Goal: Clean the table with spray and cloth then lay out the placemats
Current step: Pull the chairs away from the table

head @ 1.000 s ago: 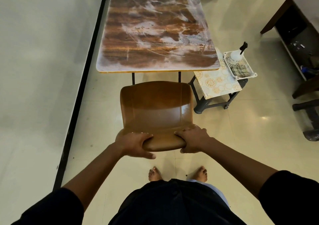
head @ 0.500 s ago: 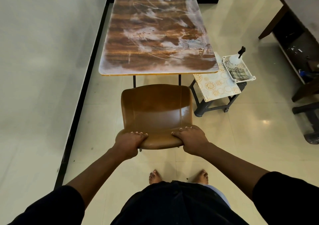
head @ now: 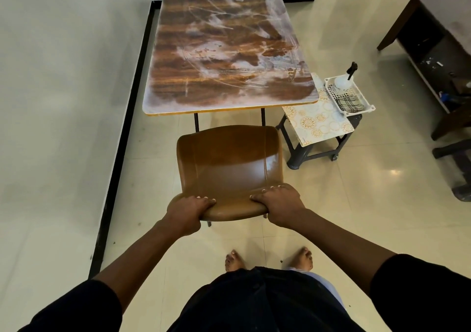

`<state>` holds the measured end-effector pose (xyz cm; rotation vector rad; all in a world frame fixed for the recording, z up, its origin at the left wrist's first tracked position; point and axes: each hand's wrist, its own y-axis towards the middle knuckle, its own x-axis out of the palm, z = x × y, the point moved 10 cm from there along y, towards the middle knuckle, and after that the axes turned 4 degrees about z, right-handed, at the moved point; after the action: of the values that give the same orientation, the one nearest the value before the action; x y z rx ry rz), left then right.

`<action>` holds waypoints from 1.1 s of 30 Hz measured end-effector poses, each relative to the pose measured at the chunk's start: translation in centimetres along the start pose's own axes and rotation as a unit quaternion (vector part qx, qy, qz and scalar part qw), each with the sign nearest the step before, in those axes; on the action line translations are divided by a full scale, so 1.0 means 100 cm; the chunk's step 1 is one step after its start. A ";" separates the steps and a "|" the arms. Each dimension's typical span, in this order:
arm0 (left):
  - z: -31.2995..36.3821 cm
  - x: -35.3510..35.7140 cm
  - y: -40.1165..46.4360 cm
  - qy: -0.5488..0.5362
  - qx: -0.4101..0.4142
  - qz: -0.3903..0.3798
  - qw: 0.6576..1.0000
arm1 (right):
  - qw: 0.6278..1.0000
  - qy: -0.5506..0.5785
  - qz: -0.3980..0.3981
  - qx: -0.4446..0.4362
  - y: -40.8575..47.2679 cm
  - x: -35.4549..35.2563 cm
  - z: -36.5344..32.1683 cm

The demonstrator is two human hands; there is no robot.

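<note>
Left hand point(head: 187, 210) and right hand point(head: 279, 205) each grip the glossy brown chair's backrest point(head: 229, 168). Smeared wooden surface point(head: 224, 46) stands ahead; patterned placemats point(head: 316, 120), apparently stacked, rest on the dark stool point(head: 313, 150).

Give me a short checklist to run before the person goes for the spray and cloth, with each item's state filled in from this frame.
1. Hands free to pick things up: not ok. The left hand and right hand both grip the backrest of the chair.
2. Chair clear of the table: ok, it stands off the near edge.
3. Spray bottle available: ok, upright in the white basket.
4. Cloth available: ok, lying in the same basket.
5. Placemats at hand: ok, on the stool beside the table.
6. Table already clean: not ok, white smears cover the top.
</note>
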<state>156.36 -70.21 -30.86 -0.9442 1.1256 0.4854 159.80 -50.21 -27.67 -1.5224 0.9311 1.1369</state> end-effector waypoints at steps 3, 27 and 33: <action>0.000 -0.001 -0.004 -0.005 -0.001 -0.002 1.000 | 1.000 0.010 -0.002 0.001 -0.001 -0.001 -0.002; 0.001 -0.008 -0.028 -0.019 -0.033 0.023 0.999 | 0.999 0.021 0.009 0.042 -0.017 0.017 -0.018; 0.002 -0.007 -0.030 -0.007 -0.043 0.013 0.999 | 0.999 0.025 0.007 0.045 -0.018 0.020 -0.019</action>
<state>158.47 -71.57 -28.97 -1.0010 1.1123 0.5642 162.42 -51.71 -29.02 -1.4791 1.0147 1.0561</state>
